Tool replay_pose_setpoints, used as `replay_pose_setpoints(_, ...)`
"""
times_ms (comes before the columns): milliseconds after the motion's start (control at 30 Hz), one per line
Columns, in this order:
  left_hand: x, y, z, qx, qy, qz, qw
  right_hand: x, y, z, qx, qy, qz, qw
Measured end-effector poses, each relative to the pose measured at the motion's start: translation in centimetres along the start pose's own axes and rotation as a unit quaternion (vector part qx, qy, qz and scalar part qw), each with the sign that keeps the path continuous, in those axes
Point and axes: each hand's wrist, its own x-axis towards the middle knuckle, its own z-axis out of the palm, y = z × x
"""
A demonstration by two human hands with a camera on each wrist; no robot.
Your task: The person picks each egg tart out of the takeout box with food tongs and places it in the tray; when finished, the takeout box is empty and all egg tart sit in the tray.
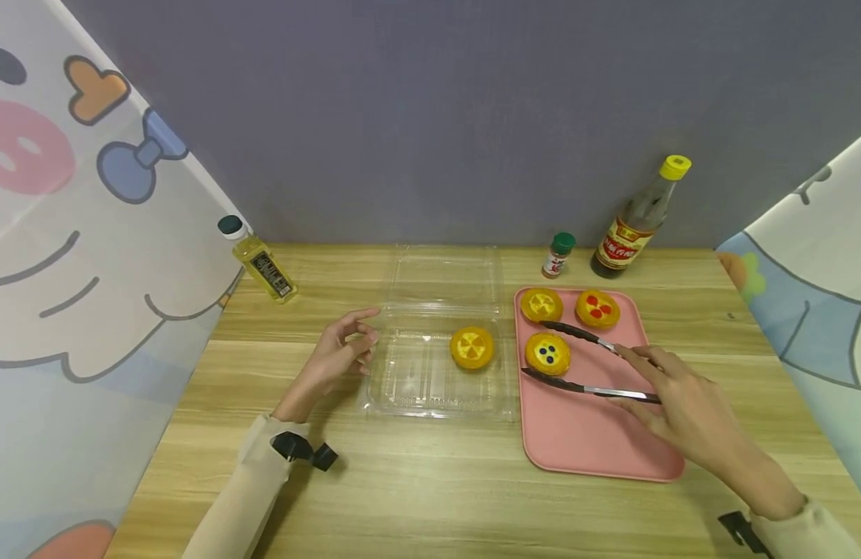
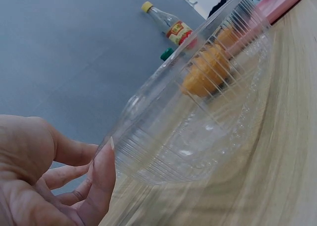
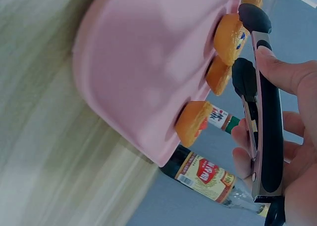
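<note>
My right hand (image 1: 696,411) holds black-and-silver tongs (image 1: 598,390). The tongs are spread, their tips on either side of an egg tart with dark blue dots (image 1: 547,354) on the pink tray (image 1: 598,442). Behind it on the tray sit a tart with yellow wedges (image 1: 541,305) and a tart with red pieces (image 1: 598,310). My left hand (image 1: 332,353) pinches the left edge of an open clear plastic container (image 1: 409,380) between thumb and finger. Inside the container, on its right side, lies another yellow-wedge tart (image 1: 472,347).
A bottle of yellow oil (image 1: 265,264) stands at the back left. Behind the tray are a small green-capped jar (image 1: 558,255) and a tall yellow-capped bottle (image 1: 633,225). The container's lid (image 1: 444,279) lies folded back towards the grey wall (image 1: 430,116).
</note>
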Motion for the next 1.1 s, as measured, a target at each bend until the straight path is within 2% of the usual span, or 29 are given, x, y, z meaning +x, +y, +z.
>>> replay_pose_setpoints(300,0.0,0.2,0.0,-0.009,-0.004,0.002,0.9999,1.0,-0.5,-1.1,0.002,0.024,-0.016,0.9996)
replay_pose_setpoints(633,-0.1,0.1,0.0,-0.010,0.000,-0.001,1.0000,3.1,-2.4,-1.5,0.005,0.047,-0.035,0.9983)
replay_pose_setpoints(900,0.0,0.0,0.0,-0.004,-0.001,-0.001,1.0000,5.3,-4.5,-0.9,0.016,0.036,-0.079,0.9961)
replay_pose_setpoints(1100,-0.2,0.1,-0.1,0.010,-0.004,0.004,0.9999,6.5,-5.9,-0.2,0.010,0.013,-0.101,0.9947)
